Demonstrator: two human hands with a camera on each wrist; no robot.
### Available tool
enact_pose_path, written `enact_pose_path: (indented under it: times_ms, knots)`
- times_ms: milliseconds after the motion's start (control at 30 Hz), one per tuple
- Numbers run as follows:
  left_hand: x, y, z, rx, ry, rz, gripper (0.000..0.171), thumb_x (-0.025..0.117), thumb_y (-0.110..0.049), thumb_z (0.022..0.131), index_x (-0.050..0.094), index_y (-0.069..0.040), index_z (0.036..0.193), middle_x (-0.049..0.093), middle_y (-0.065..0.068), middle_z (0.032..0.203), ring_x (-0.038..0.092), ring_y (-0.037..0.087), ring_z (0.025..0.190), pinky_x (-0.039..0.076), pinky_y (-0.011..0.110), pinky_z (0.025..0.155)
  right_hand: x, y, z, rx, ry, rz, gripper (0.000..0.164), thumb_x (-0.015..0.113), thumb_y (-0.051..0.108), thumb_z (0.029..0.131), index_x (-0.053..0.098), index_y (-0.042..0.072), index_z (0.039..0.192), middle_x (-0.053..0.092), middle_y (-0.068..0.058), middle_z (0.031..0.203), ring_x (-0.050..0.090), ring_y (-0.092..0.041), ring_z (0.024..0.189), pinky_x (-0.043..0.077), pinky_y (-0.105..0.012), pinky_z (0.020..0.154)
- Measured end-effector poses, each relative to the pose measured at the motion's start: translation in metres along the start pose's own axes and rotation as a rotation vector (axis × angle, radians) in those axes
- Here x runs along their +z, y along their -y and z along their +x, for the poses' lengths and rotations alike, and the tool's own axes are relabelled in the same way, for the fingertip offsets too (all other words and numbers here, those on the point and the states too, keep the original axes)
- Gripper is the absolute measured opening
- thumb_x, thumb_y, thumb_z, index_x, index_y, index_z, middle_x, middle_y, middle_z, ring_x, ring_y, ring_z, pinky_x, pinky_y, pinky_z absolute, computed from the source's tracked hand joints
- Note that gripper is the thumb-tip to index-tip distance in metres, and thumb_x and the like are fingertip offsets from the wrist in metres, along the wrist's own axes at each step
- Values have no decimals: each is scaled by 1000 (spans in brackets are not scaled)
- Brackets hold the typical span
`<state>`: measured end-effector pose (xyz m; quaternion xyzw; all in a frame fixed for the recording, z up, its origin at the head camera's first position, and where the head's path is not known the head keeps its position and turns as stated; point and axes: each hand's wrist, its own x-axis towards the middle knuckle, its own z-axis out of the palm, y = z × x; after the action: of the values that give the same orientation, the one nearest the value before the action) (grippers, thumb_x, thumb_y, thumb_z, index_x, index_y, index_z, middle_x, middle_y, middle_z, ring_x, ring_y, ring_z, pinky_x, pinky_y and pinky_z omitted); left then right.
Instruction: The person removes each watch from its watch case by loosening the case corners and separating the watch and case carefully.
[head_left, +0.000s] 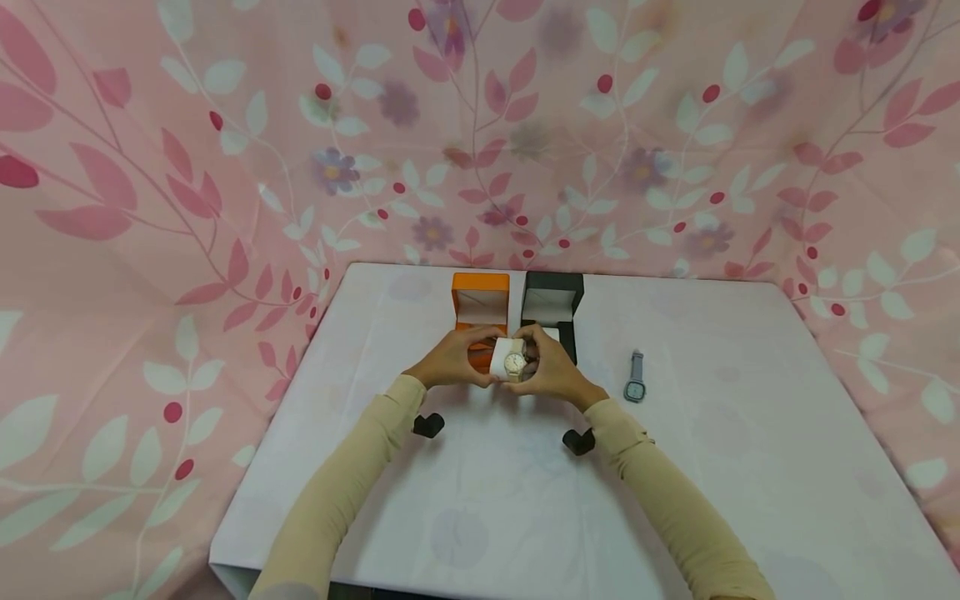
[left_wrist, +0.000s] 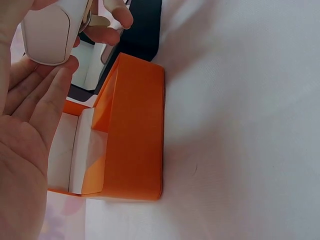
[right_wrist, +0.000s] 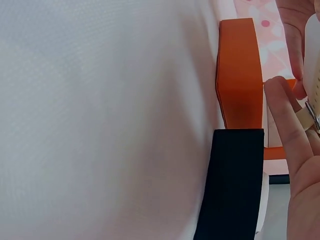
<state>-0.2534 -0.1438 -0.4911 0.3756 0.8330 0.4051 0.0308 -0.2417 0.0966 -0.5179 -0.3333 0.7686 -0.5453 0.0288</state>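
Note:
Both hands hold a wristwatch (head_left: 515, 363) with a round pale dial and cream strap, wrapped on a white watch cushion (head_left: 498, 357), above the table. My left hand (head_left: 452, 358) grips the cushion's left end between thumb and fingers; in the left wrist view, its fingertips lie along the cushion (left_wrist: 47, 35). On the other side, my right hand (head_left: 553, 368) pinches the watch at its strap, fingers by the metal buckle (right_wrist: 312, 115). Behind the hands stand an open orange watch box (head_left: 481, 283) and an open black watch box (head_left: 574, 293), partly hidden.
A second watch (head_left: 634, 390), with a squarish case and blue-grey strap, lies on the white-covered table (head_left: 480, 517) to the right. Dark wrist-camera mounts (head_left: 429, 426) sit at both wrists. Pink floral cloth (head_left: 480, 167) hangs behind and along the sides.

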Motion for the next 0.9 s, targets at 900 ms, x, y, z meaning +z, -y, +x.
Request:
enact_pose_path:
  times_ms: [900]
  knots:
    - [5,-1,-4,-52,38,-67,66,86,-22,71,59,-18,131,62,-6,123,60,10,110,47,43,98,-4,2,-13,-2,21,-78,74,88,18,70,42,12,127,62,-6,102,64,-20,80,57,-40,65]
